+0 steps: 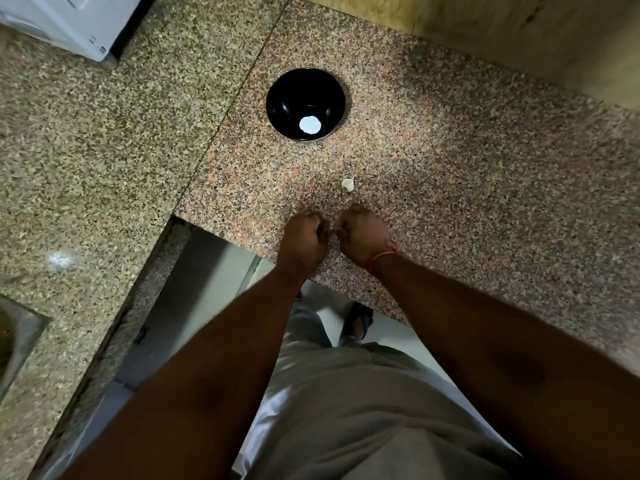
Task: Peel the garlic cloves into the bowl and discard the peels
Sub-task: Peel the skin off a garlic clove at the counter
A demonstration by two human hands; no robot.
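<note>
Both hands sit knuckles-up over the front edge of the granite worktop [450, 168], close together, nearly touching. Left hand [302, 239] and right hand [362, 233] both have fingers curled under, and a small pale bit [331, 230] shows in the gap between them — likely the garlic clove being worked, but it's too small and hidden to confirm which hand pinches it, so the grip itself can't be told for sure. Right wrist carries an orange thread band [382, 255]. One loose garlic clove [347, 183] lies on the worktop just beyond the right hand, apart from it. Black bowl [294, 95] stands farther back, well apart from the hands, near the seam between the two slabs — a bright white spot [309, 124] at its bottom, reflection or contents, can't tell. White appliance [65, 19] at the far left corner. Steel sink edge [17, 334] at the left border.
</note>
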